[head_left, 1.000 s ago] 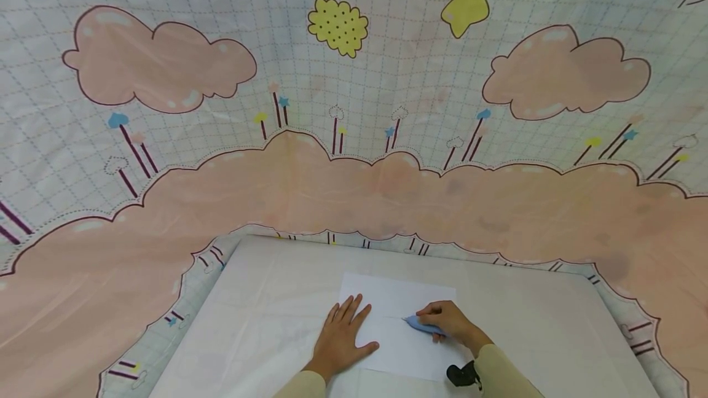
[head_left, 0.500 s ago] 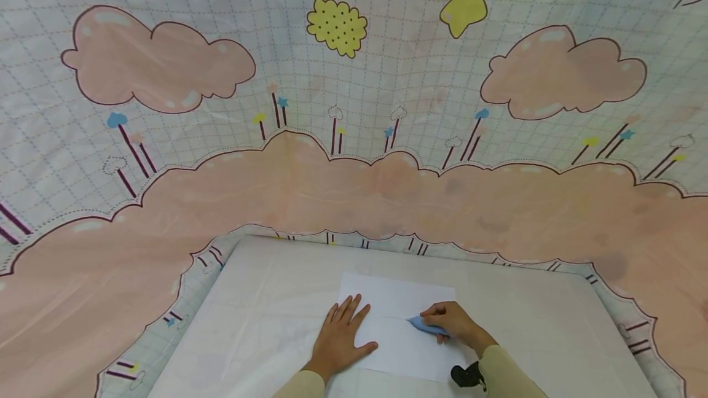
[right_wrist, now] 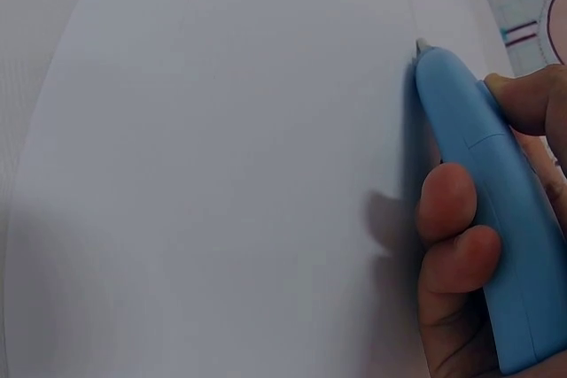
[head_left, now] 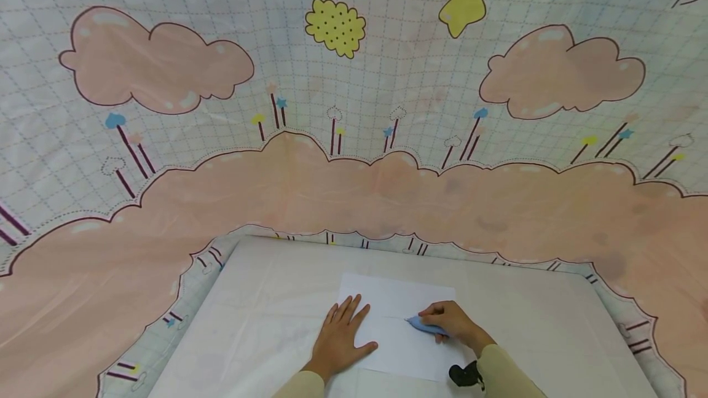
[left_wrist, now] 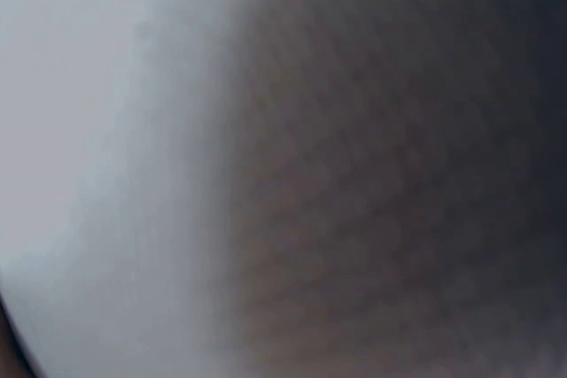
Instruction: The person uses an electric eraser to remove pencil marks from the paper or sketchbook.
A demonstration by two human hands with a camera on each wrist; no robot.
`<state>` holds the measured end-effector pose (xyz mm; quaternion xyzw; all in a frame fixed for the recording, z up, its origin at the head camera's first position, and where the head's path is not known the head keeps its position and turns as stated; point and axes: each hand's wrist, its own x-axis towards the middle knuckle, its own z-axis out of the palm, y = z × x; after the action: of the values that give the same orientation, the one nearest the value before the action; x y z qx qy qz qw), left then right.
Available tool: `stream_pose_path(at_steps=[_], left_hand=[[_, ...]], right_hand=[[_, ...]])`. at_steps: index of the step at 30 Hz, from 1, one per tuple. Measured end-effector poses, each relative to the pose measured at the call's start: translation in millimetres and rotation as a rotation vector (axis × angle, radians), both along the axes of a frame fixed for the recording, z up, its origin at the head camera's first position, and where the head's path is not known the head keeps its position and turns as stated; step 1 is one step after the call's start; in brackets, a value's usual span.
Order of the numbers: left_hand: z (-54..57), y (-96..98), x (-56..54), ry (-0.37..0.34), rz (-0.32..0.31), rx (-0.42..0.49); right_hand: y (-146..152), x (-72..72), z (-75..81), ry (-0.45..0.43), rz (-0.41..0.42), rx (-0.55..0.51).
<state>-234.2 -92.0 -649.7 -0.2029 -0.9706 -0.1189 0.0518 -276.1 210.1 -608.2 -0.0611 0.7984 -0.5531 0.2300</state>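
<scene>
A white sheet of paper (head_left: 409, 355) lies on the white-covered table. My left hand (head_left: 343, 336) rests flat on its left part with the fingers spread. My right hand (head_left: 450, 321) grips a blue electric eraser (right_wrist: 496, 210), thumb on its top and curled fingers underneath. The small pale tip (right_wrist: 423, 45) points at the sheet beside a faint line (head_left: 393, 317); whether it touches the paper I cannot tell. The left wrist view is a blur of pale and dark areas, showing no clear hand.
A black wrist-camera piece (head_left: 464, 376) sits by the right sleeve (head_left: 503, 373). The white table cover (head_left: 276, 287) stretches around the sheet. Behind the table hangs a curtain (head_left: 343, 195) printed with clouds and stars.
The eraser in my right hand has shifted slightly right along the faint line, then slightly back left. My left hand stays in place on the paper.
</scene>
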Motion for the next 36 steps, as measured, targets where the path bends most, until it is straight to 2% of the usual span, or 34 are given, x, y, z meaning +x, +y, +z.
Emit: stream_pose_path(at_steps=[2,9,20,29,36], left_hand=[[0.1,0.1,-0.5,-0.015,0.004,-0.008],[-2.9,1.5,-1.3,-0.001,0.004,-0.012],[3.1,1.7,0.7,-0.032,0.012,-0.016],[11.6,2.7,3.5,0.005,-0.007,0.035],[9.1,1.8,2.6,0.012,-0.004,0.016]], right_hand=[[-1,-0.3,1.1,0.000,0.002,-0.006],[-7,-0.9,3.2,-0.008,-0.008,-0.002],[-9,-1.1,6.5,-0.009,-0.002,0.005],[-2,-1.4,3.6,-0.007,-0.021,0.033],[2,1.2,5.0,-0.013,-0.044,0.060]])
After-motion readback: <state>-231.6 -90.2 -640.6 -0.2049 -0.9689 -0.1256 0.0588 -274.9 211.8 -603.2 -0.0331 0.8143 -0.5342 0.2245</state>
